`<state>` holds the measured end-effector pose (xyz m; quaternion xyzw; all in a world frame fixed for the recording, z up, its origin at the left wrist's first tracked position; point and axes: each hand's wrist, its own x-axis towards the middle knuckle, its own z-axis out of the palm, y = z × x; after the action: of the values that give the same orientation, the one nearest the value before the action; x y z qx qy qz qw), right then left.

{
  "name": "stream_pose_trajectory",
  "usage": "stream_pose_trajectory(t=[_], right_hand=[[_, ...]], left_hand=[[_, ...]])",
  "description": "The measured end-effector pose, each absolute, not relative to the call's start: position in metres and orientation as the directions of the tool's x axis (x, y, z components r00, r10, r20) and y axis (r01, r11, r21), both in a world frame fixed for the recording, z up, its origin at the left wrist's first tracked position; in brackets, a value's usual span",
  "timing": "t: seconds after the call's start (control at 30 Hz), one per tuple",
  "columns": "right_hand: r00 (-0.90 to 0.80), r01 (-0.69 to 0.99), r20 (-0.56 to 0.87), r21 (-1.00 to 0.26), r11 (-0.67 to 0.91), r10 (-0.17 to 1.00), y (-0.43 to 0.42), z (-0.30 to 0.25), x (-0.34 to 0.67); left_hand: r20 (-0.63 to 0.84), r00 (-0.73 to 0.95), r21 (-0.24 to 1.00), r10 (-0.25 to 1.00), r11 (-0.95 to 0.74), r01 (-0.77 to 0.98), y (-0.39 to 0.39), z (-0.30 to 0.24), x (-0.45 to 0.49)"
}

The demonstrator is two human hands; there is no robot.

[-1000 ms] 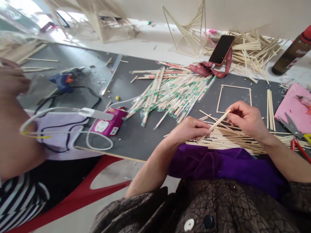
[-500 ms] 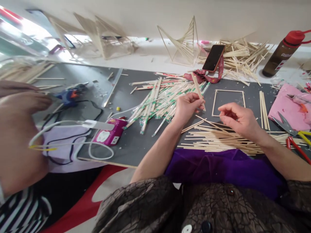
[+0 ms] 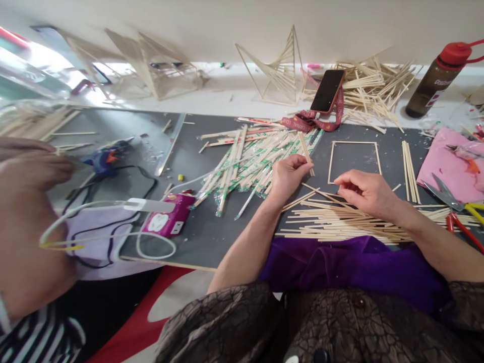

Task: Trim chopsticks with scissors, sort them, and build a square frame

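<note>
My left hand (image 3: 288, 177) is closed in a pinch around a few thin wooden sticks (image 3: 304, 146), which lean up and away above the board. Just beside it lies a heap of chopsticks in clear-and-green wrappers (image 3: 242, 161). My right hand (image 3: 368, 191) hovers over a pile of loose wooden sticks (image 3: 321, 222), its fingers loosely curled and the thumb apart from the index finger; I see nothing between them. Behind that hand, a rectangular stick frame (image 3: 354, 142) lies flat on the grey board (image 3: 212, 242). A small row of sticks (image 3: 409, 171) is to its right.
A phone (image 3: 328, 91) on a red lanyard, a stick model (image 3: 280, 65) and a bottle (image 3: 436, 80) stand behind. Scissors (image 3: 448, 194) and red-handled pliers (image 3: 463, 232) lie right. Left are a pink box (image 3: 168, 217), a glue gun (image 3: 108, 156) and another person's hand (image 3: 34, 161).
My left hand has lowered slightly with the sticks in its pinch. My right hand has shifted a little toward it, still curled. The whole view has moved slightly.
</note>
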<state>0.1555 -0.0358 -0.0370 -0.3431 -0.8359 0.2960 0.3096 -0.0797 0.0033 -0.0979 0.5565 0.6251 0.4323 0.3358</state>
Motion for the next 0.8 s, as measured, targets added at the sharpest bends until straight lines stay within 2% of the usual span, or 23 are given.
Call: stream_pose_trajectory(t=[0.3, 0.8], right_hand=[[-0.619, 0.393, 0.336, -0.65, 0.65, 0.71, -0.037, -0.047, 0.154], [-0.666, 0.424, 0.261, -0.639, 0.642, 0.699, -0.038, -0.054, 0.152]], left_hand=[[0.059, -0.132, 0.939, 0.989, -0.01, 0.345, 0.002, -0.097, -0.081], [0.03, -0.145, 0.959, 0.989, 0.013, 0.284, 0.003, -0.099, -0.08]])
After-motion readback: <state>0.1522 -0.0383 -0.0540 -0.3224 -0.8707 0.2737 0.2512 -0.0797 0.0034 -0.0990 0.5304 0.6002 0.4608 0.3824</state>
